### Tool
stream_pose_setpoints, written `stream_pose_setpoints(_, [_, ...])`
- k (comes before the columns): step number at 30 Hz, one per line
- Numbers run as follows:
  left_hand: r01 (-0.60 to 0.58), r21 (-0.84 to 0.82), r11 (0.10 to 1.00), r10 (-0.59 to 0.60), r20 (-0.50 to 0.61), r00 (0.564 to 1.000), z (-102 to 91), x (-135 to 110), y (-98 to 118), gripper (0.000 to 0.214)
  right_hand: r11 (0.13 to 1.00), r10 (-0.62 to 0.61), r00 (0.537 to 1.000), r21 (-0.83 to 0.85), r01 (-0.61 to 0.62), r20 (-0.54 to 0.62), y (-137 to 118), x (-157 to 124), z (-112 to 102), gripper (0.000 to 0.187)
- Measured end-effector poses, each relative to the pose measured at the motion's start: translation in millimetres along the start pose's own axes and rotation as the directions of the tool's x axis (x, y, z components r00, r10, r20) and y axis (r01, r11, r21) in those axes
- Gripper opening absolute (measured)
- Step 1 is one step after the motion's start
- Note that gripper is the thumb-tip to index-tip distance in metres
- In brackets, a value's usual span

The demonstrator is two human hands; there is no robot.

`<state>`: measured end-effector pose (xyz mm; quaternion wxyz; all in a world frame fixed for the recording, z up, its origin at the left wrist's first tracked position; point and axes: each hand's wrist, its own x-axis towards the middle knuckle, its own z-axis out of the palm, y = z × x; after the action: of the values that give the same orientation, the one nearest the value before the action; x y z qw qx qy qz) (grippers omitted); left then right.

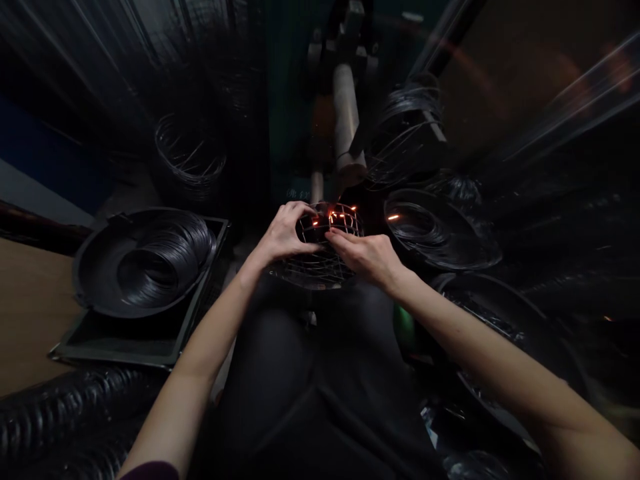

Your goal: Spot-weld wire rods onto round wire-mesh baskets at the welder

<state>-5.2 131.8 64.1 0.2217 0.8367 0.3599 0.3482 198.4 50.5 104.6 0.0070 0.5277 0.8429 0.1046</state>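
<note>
A round cage of thin metal wires (320, 263) sits above my lap, under the welding machine's upper arm (345, 107). Around its left side curls my left hand (287, 230), thumb below and fingers over the top, gripping it. My right hand (367, 253) is closed, its fingertips pinching at the wires on the cage's near right side. Bright orange sparks (333, 217) fly just beyond the fingertips, where the machine meets the wires. The exact wire under the right fingertips is hard to make out in the dark.
At left, a coil of dark wire (167, 260) lies in a round pan (95, 273). More wire rings (190, 157) stand behind it. To the right are another wire coil (415, 223) in a dish and a large dark basin (505, 300). Ribbed dark bundles (75, 407) lie lower left.
</note>
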Motion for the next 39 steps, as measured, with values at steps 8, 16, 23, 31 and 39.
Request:
stream_pose_setpoints(8, [0.064,-0.026,0.998,-0.064,-0.018,0.998,-4.8,16,-4,0.065,0.968,0.223,0.953,0.160,-0.192,-0.205,4,0,15,0.027])
stream_pose_setpoints(16, [0.048,-0.003,0.999,-0.049,-0.027,0.998,-8.1,33,-17,0.068,0.908,0.301,0.920,0.372,-0.196,-0.252,17,22,18,0.016])
stream_pose_setpoints(23, [0.074,0.006,0.997,-0.074,-0.044,0.996,-7.4,56,-29,0.072,0.783,0.447,0.868,0.563,-0.264,-0.215,33,51,25,0.011])
stream_pose_setpoints(31, [0.058,-0.167,0.984,-0.070,-0.064,0.996,-15.7,48,-40,0.089,0.813,0.399,0.868,0.551,-0.186,-0.296,63,46,15,0.019])
stream_pose_setpoints(39, [0.314,-0.413,0.855,-0.351,-0.014,0.936,-19.3,46,-95,0.050,0.939,0.168,0.978,0.321,-0.121,-0.122,113,128,18,0.018])
